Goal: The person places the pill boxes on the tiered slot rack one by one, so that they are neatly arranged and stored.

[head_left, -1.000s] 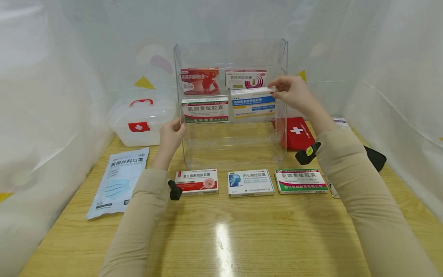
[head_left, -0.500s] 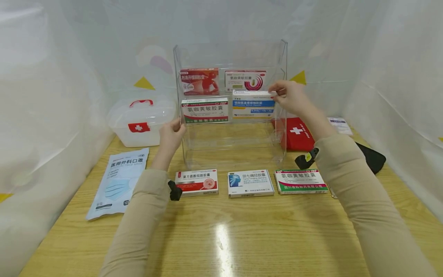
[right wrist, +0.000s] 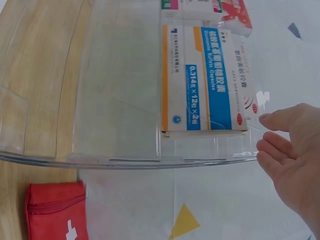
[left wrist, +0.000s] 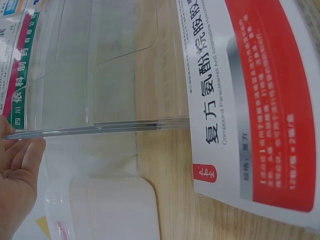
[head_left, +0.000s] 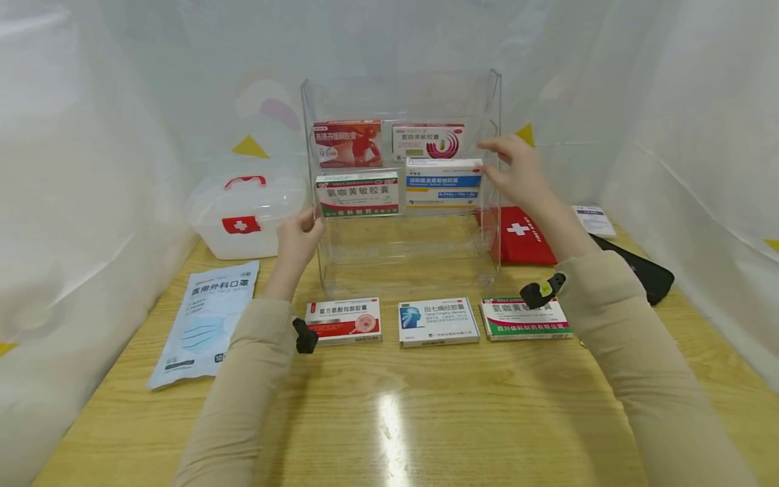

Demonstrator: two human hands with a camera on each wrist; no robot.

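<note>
Three medicine boxes point(head_left: 439, 323) lie in a row on the table point(head_left: 341, 419), closest to me. Just past them I've got the left hand point(head_left: 299, 237) pinching the left edge of the clear rack point(head_left: 402, 253). Right hand point(head_left: 517, 172) is spread, thumb and fingers apart, holding nothing, just beside the blue-and-white box point(head_left: 444, 186) in a middle tier, next to a green-and-red box point(head_left: 356, 196). My worry: if my right fingers snag that corner, the box could tip out, and a left tug might drag everything. Next tier up holds a red box point(head_left: 348, 144) and a white-and-pink box point(head_left: 429, 142). White case point(head_left: 274, 230) and red pouch point(head_left: 520, 243) further back: can't tell what's inside.
</note>
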